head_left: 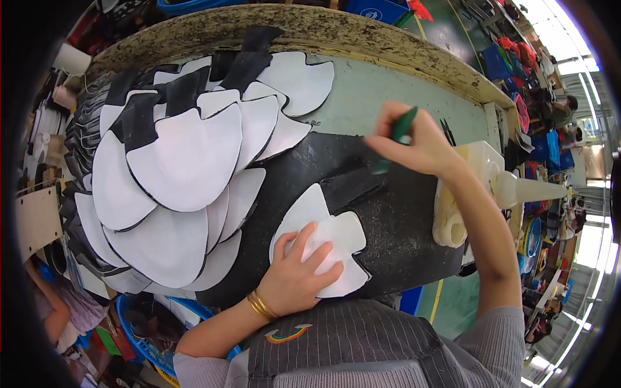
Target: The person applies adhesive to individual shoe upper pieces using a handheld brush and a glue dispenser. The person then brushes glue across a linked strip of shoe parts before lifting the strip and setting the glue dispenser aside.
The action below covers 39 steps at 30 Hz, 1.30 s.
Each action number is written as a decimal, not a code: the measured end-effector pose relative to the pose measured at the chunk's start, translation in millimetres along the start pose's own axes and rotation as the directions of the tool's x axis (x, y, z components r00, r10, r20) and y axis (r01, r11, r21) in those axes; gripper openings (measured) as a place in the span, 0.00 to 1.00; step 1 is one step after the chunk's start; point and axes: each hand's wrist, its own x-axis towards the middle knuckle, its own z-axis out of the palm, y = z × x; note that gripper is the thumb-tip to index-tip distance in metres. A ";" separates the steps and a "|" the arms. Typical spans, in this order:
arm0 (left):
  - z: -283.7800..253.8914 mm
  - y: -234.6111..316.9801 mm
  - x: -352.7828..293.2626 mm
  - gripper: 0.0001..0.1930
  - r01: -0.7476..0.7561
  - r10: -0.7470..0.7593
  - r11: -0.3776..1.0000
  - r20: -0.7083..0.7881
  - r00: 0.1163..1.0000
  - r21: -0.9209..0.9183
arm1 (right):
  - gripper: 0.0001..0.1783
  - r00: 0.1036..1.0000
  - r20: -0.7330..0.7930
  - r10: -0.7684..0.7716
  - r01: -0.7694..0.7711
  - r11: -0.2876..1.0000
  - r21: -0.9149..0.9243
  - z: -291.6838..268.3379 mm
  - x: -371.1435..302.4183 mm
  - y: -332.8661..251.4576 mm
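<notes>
My right hand (pixel 414 142) grips a slim green tool (pixel 403 126) beyond the rightward-slanting black fabric strip (pixel 352 189), left hand (pixel 299 270) spread on a lobed white panel (pixel 346 231).

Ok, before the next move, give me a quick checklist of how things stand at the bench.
1. White piece held down: ok; the left hand lies on the white piece with fingers spread.
2. Tool in grip: ok; the right hand is closed on the green tool.
3. Tool tip touching the black strip: cannot tell; the tip is blurred.
4. White piece on the black mat: ok.
5. Left hand apart from the piled pieces: ok; mat shows between them.
6. Right forearm off the plastic container: cannot tell; they overlap in this view.
</notes>
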 end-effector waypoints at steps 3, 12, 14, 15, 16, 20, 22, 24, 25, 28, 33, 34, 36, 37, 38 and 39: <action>1.2 -5.1 -6.2 0.30 -0.023 0.024 0.998 -0.011 1.000 0.051 | 0.15 0.969 0.180 -0.170 0.154 0.983 0.100 61.5 15.5 -29.0; 5.4 1.3 -5.7 0.30 -0.020 0.019 1.000 0.027 0.999 0.019 | 0.11 0.994 0.043 0.099 -0.086 0.967 -0.241 9.7 28.6 16.4; 5.0 1.4 -10.8 0.31 0.000 0.000 1.000 0.012 1.000 0.024 | 0.12 0.984 0.067 -0.166 0.161 0.984 0.083 43.8 23.6 -11.4; 3.6 -0.6 -9.6 0.31 -0.002 0.002 0.999 -0.014 1.000 0.041 | 0.11 0.962 0.174 -0.210 0.189 0.974 0.128 61.4 20.7 -17.2; 4.3 -1.1 -9.6 0.31 -0.016 0.016 0.999 -0.002 1.000 0.032 | 0.11 0.936 0.318 -0.149 0.134 0.989 0.069 67.5 15.3 -24.2; 5.6 -0.4 -2.9 0.32 0.001 0.000 0.999 -0.021 1.000 0.042 | 0.17 0.996 0.020 0.091 -0.087 0.980 -0.177 23.3 18.0 14.9; 6.5 -0.5 -4.3 0.31 0.006 -0.006 1.000 0.002 1.000 0.020 | 0.18 0.997 0.008 0.081 -0.080 0.997 -0.018 17.2 13.9 4.6; 8.4 -0.7 -5.3 0.31 0.019 -0.018 0.999 -0.024 1.000 0.026 | 0.18 0.986 0.045 0.158 -0.164 0.970 0.181 34.9 10.4 -20.0; 9.2 -1.3 -5.4 0.31 0.009 -0.009 1.000 -0.012 1.000 0.014 | 0.18 0.974 0.089 0.210 -0.229 0.903 0.363 47.0 10.8 -27.8; 9.3 1.1 -7.6 0.32 0.004 -0.004 1.000 -0.021 1.000 0.026 | 0.21 0.990 0.058 0.132 -0.141 0.970 0.198 68.9 7.0 -29.0; 9.8 0.9 -3.3 0.32 0.027 -0.027 0.999 -0.001 1.000 0.019 | 0.22 0.945 0.269 0.184 -0.221 0.968 0.114 61.5 9.6 -21.9; 9.1 -0.4 -2.2 0.32 0.026 -0.026 1.000 0.006 1.000 0.014 | 0.22 0.959 0.227 0.167 -0.207 0.965 0.163 61.1 15.6 -24.0; 8.5 0.1 -3.1 0.32 0.035 -0.035 0.999 -0.003 0.999 0.027 | 0.22 0.968 0.247 -0.048 0.041 0.999 0.034 69.4 18.7 -26.0; 9.3 0.9 -3.4 0.32 0.026 -0.026 1.000 0.004 1.000 0.016 | 0.20 0.954 0.289 -0.082 0.093 0.995 -0.024 71.6 19.3 -24.4; 8.9 0.4 -4.1 0.31 0.021 -0.021 0.999 -0.013 1.000 0.024 | 0.18 0.935 0.335 -0.118 0.154 0.985 -0.082 72.9 21.5 -21.9; 8.5 -1.2 -4.2 0.31 0.023 -0.021 0.999 -0.034 0.999 0.037 | 0.18 0.935 0.335 -0.117 0.154 0.984 -0.085 71.0 22.4 -13.9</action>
